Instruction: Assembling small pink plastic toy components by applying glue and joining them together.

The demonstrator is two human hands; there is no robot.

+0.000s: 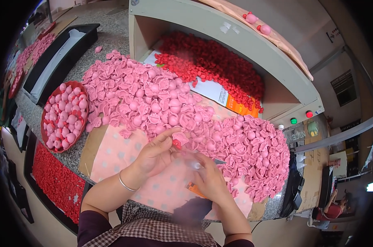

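Observation:
My left hand (155, 154) pinches a pink petal-shaped piece (180, 138) with a small red part (177, 144) against it, at the near edge of a big heap of pink pieces (162, 99). A thin bangle circles that wrist. My right hand (211, 179) is close beside it on the pink dotted cloth (120, 154), fingers curled and blurred; I cannot tell what it grips. An orange item (192, 188) peeks from under the right hand.
A red bowl (43, 119) of assembled pink balls stands to the left on the speckled counter (77, 70). Behind the heap an open box (244, 45) holds many small red parts (215, 66). A black tray (57, 57) lies far left. A red pile (57, 183) fills a bin below.

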